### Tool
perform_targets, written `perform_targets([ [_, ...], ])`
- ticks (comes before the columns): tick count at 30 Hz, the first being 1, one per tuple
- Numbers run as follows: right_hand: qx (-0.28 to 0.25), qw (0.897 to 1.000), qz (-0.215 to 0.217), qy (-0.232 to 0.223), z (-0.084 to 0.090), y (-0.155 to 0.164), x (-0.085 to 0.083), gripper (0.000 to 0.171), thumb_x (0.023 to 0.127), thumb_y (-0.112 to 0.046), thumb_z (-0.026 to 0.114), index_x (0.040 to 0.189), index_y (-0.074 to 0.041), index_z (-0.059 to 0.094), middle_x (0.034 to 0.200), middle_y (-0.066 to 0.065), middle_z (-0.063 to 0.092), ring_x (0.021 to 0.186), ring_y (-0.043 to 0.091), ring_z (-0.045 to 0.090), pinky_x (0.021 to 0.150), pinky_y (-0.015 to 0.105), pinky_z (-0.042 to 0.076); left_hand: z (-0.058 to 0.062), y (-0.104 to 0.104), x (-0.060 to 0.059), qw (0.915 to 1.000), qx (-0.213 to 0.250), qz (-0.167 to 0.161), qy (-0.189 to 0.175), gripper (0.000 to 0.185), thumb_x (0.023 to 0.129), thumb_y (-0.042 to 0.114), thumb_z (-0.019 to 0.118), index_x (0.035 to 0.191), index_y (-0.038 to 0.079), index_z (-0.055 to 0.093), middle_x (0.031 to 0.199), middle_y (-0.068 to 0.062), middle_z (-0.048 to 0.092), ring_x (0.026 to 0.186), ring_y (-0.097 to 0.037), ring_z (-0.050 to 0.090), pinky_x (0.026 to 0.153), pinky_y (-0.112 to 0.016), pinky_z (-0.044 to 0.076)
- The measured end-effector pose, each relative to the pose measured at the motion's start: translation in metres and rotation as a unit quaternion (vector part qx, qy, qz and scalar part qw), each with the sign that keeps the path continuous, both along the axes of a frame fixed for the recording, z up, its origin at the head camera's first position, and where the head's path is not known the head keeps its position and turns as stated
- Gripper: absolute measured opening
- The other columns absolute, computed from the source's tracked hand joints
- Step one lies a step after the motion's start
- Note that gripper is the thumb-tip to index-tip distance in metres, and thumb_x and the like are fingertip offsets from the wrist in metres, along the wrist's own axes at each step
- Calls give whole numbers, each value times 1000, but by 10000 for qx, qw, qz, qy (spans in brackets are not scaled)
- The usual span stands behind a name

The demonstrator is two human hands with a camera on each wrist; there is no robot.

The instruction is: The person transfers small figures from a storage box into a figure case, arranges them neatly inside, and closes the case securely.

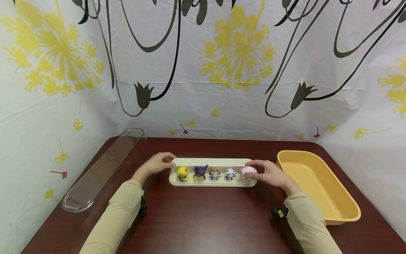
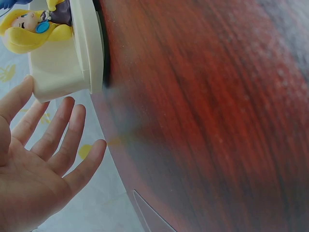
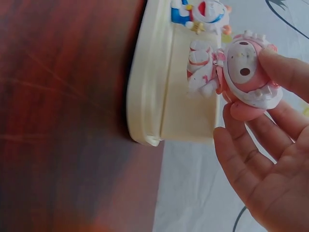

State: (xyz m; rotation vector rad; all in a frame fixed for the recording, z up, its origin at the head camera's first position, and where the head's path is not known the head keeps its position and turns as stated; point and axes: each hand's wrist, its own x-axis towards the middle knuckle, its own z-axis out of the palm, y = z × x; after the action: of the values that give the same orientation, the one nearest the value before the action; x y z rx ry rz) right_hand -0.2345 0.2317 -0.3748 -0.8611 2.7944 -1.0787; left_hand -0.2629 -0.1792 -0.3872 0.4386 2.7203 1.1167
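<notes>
The place looked like a staged recording corner, not a lived-in room. A white cloth backdrop printed with yellow flowers and black curling stems was hung around three sides of a dark red-brown wooden table, closing off any room behind. Props were laid out tidily: a cream plastic tray of small toy figures, a yellow plastic bin, a clear plastic lid.

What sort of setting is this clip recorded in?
Probably a staged tabletop recording booth, not a lived-in room: a printed floral sheet curtains off a dark wooden table holding only a toy tray, a yellow bin and a clear lid.
</notes>
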Motion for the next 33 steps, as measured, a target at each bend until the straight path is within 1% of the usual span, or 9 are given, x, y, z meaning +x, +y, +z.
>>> perform_targets([
  [6, 121, 9997, -121, 197, -6, -1, 1, 35, 75, -14, 69, 109, -11, 60, 99, -1, 59, 93, 18, 50, 81, 42, 38, 0, 0, 0, 10000, 16, 6, 6, 28, 85, 18, 60, 108, 3, 59, 102, -9, 58, 97, -26, 52, 80, -42, 40],
  [11, 219, 9989, -204, 372, -11, -1, 2, 36, 75, -15, 69, 110, -11, 60, 100, 0, 59, 92, 18, 51, 80, 42, 38, 0, 0, 0, 10000, 40, -18, 0, 27, 85, 18, 60, 108, 4, 59, 101, -8, 58, 97, -26, 52, 80, -41, 40],
  [16, 192, 9990, -230, 345, -14, -2, 3, 36, 76, -16, 69, 110, -11, 60, 99, 0, 60, 89, 18, 51, 78, 41, 39, -1, 0, 0, 10000, 28, -18, 23, 27, 85, 18, 60, 108, 4, 59, 100, -8, 58, 96, -26, 52, 79, -41, 40],
  [19, 195, 9985, -226, 467, -17, -3, 3, 36, 75, -16, 70, 109, -11, 60, 99, -2, 60, 89, 16, 51, 77, 39, 39, -2, 0, 0, 10000, 14, -4, 18, 28, 85, 17, 60, 109, 3, 59, 100, -8, 58, 97, -26, 52, 79, -41, 40],
  [21, 141, 9979, -207, 592, -18, -3, 4, 36, 74, -15, 71, 108, -11, 61, 96, -3, 59, 87, 15, 51, 75, 37, 40, -2, 0, 0, 10000, -4, -40, 48, 28, 85, 16, 59, 109, 2, 58, 100, -8, 58, 97, -26, 52, 79, -41, 41],
  [24, -21, 9970, -163, 760, -20, -3, 3, 35, 73, -12, 72, 106, -8, 62, 90, -2, 54, 80, 14, 50, 69, 34, 42, -2, 0, -1, 9999, -24, -77, 84, 28, 85, 17, 59, 109, 2, 58, 100, -8, 58, 97, -26, 52, 78, -41, 41],
  [27, -139, 9965, -180, 809, -20, -3, 3, 34, 73, -12, 72, 105, -7, 62, 86, -1, 50, 74, 15, 49, 63, 32, 42, -2, -1, -1, 9999, -25, -72, 75, 28, 85, 17, 59, 109, 2, 58, 100, -7, 58, 96, -26, 52, 78, -40, 41],
  [33, -84, 9953, -272, 931, -21, -3, 1, 34, 74, -16, 72, 104, -7, 62, 84, -1, 51, 73, 18, 49, 63, 29, 40, -1, 0, 0, 10000, -42, -62, 58, 28, 85, 17, 59, 109, 2, 58, 100, -7, 58, 96, -25, 52, 78, -40, 41],
])
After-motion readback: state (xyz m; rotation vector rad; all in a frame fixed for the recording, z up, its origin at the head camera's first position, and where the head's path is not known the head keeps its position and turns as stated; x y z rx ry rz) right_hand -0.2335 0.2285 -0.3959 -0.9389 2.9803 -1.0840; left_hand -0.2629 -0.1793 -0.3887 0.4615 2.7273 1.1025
